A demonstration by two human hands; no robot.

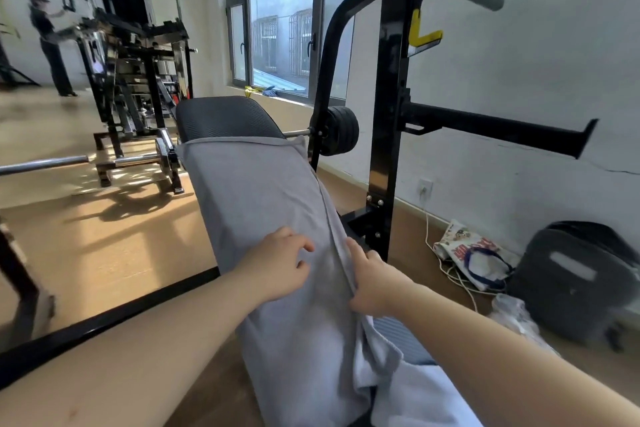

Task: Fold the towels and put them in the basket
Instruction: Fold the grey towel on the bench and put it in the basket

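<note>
Fingers (356,249) of the right hand (375,284) pinch the right hem of the towel (263,191). The left hand (277,263) rests on top of the cloth just beside it, fingers loosely bent and holding nothing. This grey towel lies lengthwise on the bench (225,118), its long axis pointing away from the person toward the window. Its far end stops short of the pad's top and its near end is bunched low down. A black rack (384,114) stands to the right. On the floor lies a bag (474,256) with red print too blurred to read.
</note>
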